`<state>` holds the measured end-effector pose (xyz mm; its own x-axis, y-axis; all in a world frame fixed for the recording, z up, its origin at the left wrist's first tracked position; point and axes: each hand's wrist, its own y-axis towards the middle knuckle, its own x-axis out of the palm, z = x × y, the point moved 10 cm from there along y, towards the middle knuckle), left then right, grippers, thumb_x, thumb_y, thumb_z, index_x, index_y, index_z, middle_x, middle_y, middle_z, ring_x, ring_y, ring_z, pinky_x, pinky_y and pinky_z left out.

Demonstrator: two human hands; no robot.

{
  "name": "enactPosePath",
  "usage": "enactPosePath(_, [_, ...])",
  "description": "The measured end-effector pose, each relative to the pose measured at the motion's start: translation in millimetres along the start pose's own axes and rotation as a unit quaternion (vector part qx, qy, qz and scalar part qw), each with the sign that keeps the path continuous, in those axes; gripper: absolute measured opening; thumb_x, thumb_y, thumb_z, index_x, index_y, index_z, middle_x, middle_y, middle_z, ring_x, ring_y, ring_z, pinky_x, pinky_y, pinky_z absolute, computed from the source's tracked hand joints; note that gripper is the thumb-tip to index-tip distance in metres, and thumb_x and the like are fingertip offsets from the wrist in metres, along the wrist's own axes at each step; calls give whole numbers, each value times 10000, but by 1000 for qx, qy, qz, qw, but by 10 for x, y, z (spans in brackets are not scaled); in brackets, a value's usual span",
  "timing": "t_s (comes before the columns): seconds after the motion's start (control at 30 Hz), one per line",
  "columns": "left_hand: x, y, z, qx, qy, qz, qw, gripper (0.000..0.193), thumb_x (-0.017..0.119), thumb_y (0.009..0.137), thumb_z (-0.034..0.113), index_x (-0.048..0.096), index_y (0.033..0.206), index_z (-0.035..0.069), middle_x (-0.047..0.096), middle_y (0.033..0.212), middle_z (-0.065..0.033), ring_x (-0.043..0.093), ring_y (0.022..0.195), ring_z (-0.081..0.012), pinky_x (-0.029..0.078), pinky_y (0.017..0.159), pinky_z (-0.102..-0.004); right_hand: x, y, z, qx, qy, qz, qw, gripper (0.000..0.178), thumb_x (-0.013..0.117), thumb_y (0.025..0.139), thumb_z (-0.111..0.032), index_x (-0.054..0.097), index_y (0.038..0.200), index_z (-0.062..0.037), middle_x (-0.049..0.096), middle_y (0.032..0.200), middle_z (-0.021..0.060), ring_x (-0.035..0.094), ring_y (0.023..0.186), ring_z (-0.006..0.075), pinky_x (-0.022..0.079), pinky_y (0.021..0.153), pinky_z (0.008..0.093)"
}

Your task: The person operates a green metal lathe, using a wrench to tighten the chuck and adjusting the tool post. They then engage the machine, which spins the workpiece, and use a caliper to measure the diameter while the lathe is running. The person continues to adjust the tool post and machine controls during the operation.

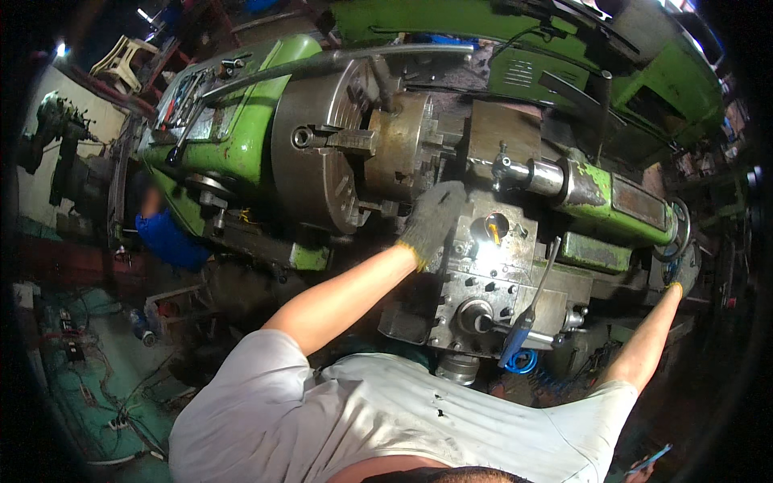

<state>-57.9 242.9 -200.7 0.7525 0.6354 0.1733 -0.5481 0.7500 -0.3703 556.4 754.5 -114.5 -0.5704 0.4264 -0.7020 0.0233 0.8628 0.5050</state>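
Observation:
A large green lathe stands before me, with a big steel chuck (316, 153) gripping a brownish round metal workpiece (393, 149). My left hand (435, 221), in a dark knit glove, reaches between the workpiece and the tool post (475, 278). Its fingers look stretched out; the tips are partly hidden. At the far right, my gloved right hand (686, 270) is at the lower rim of the tailstock handwheel (683, 229), fingers wrapped round it. A squarish brown metal block (503, 133) sits between the workpiece and the tailstock spindle (547, 175).
A blue-handled tool with a long metal rod (519, 334) leans across the tool post, near a coiled blue hose (523, 361). Hand tools (183, 105) lie on the headstock. Another person's blue sleeve (171, 240) shows at left. Cables (121, 419) trail over the green floor.

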Motion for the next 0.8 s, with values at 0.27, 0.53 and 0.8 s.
enactPosePath(0.27, [-80, 883, -546, -47, -369, 137, 918, 303, 660, 1018, 451, 652, 1099, 159, 627, 993, 5, 578, 852, -158, 496, 771, -337, 847, 300, 358, 172, 79, -121, 974, 711, 571, 982, -627, 689, 1336, -22, 699, 1290, 168, 636, 1178, 305, 502, 998, 426])
enactPosePath(0.53, [-51, 957, -652, -72, -400, 182, 895, 253, 686, 1005, 440, 690, 1065, 194, 632, 943, 44, 560, 823, -131, 466, 730, -306, 1121, 476, 532, 242, 172, -228, 927, 722, 557, 991, -648, 681, 1362, -41, 706, 1269, 95, 633, 1115, 256, 523, 945, 420])
enactPosePath(0.8, [-252, 907, -669, -46, -365, 240, 898, 216, 792, 938, 354, 687, 940, 166, 683, 836, 23, 578, 680, -97, 469, 602, -270, 1317, -50, -258, 318, 299, -245, 866, 706, 587, 954, -667, 670, 1385, -114, 685, 1306, 69, 609, 1177, 255, 532, 948, 440])
